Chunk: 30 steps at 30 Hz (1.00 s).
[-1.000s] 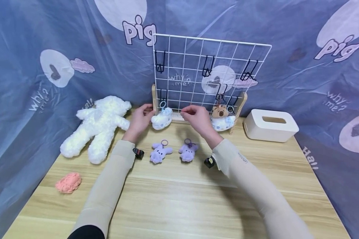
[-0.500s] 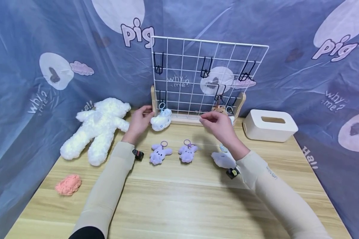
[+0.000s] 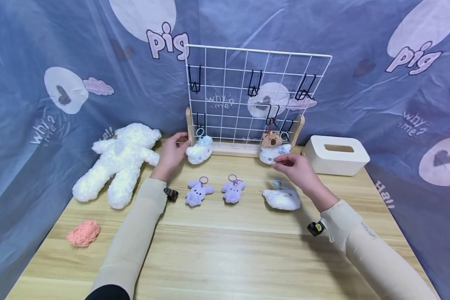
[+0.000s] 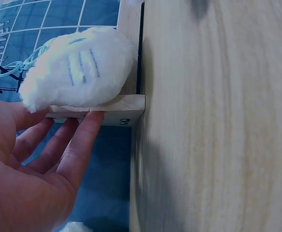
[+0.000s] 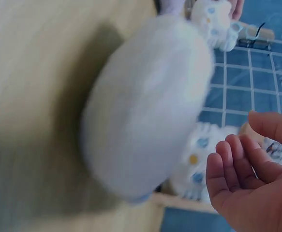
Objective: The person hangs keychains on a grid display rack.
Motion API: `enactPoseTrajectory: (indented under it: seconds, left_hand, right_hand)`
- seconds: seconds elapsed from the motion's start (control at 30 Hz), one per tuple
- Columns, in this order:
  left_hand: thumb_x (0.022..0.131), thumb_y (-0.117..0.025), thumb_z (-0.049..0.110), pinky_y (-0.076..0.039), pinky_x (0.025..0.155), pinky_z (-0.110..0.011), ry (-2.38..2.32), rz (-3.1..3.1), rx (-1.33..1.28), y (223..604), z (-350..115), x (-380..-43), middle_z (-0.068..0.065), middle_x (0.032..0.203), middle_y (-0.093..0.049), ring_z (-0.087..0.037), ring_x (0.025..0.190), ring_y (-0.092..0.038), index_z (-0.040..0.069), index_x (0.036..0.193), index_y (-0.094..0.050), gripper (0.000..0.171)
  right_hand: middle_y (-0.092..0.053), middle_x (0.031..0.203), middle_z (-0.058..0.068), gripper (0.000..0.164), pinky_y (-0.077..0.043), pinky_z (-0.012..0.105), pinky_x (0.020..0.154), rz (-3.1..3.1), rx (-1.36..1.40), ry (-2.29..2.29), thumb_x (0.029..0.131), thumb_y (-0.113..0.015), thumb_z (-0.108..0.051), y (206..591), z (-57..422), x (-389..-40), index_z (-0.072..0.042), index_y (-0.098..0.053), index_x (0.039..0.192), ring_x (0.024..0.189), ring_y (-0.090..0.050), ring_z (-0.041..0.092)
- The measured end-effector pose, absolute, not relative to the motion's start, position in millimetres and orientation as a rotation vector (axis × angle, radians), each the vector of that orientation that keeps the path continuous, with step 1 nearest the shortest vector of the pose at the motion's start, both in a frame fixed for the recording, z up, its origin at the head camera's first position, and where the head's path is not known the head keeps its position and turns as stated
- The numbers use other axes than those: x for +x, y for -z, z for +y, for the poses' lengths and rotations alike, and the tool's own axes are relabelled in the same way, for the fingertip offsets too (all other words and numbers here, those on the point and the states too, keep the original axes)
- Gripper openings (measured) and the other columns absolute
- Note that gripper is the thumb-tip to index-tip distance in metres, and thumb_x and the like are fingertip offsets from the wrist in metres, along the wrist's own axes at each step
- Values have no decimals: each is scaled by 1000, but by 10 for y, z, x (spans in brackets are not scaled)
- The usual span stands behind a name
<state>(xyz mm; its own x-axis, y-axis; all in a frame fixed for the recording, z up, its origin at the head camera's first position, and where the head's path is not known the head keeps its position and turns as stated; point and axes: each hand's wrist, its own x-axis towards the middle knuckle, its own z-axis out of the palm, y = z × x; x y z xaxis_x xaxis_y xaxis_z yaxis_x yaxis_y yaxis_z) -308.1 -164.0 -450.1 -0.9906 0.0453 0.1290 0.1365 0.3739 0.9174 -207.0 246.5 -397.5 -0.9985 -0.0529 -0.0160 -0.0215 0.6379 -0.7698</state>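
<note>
My left hand (image 3: 173, 151) holds the left wooden post (image 3: 189, 125) of a white wire grid rack (image 3: 240, 100). In the left wrist view its fingertips press the wooden foot's side, with the thumb partly hidden behind a white plush keychain (image 4: 82, 67). My right hand (image 3: 296, 168) holds nothing; its loosely curled fingers and separate thumb show in the right wrist view. It overlaps the edge of a white kitten plush (image 3: 268, 156), hanging beside a brown bear plush (image 3: 272, 141). Another white plush keychain (image 3: 282, 199) lies on the table just below that hand.
Two purple bunny plush keychains (image 3: 196, 193) lie mid-table. Black hooks (image 3: 254, 85) hang on the grid. A large white plush toy (image 3: 123, 162) and a pink fluffy ball (image 3: 83, 233) are at left; a white tissue box (image 3: 337, 154) stands at right.
My right hand has moved right and toward me, from before the grid's middle to the right-hand plushes, uncovering the white plush on the table. The left hand stays at the post.
</note>
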Motion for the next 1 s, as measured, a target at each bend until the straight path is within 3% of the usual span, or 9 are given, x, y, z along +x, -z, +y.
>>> enactPoseTrajectory:
  seconds: [0.1, 0.4, 0.73, 0.87, 1.0]
  left_hand:
    - [115, -63, 14, -70, 94, -58, 1695, -2542, -165, 4501, -1654, -3077, -27, 144, -70, -34, 111, -70, -2, 155, -61, 43]
    - [115, -62, 15, -70, 93, -56, 1692, -2544, -177, 4511, -1658, -3084, -27, 144, -70, -36, 114, -71, -1, 155, -61, 43]
    - [115, -63, 15, -72, 92, -52, 1670, -2564, -178, 4523, -1614, -3069, -26, 145, -70, -37, 116, -71, -1, 155, -61, 44]
    - [115, -63, 16, -72, 87, -45, 1660, -2563, -170, 4499, -1628, -3046, -27, 144, -69, -37, 115, -71, -1, 154, -61, 43]
    - [115, -63, 16, -68, 79, -30, 1658, -2565, -166, 4492, -1639, -3047, -27, 143, -70, -37, 115, -71, -1, 154, -61, 43]
  right_hand:
    - [-80, 125, 22, 36, -54, 9, 80, 2781, -23, 1314, 108, -77, -20, 4056, 2555, -2062, 6, -75, 133, 94, -64, -2]
    - [-79, 128, 23, 41, -56, 12, 79, 2707, 66, 1237, 107, -78, -22, 4264, 2716, -2013, 5, -73, 137, 97, -66, 5]
    - [-81, 113, 13, 37, -54, 21, 80, 2712, 146, 1082, 101, -85, -28, 4410, 2824, -1922, 0, -79, 124, 94, -66, 13]
    - [-80, 107, 9, 38, -53, 23, 82, 2745, 146, 1021, 98, -88, -31, 4451, 2801, -1931, -1, -79, 119, 95, -67, 17]
    - [-78, 103, 8, 39, -53, 25, 82, 2785, 126, 934, 96, -89, -35, 4461, 2755, -1960, -3, -78, 114, 96, -68, 21]
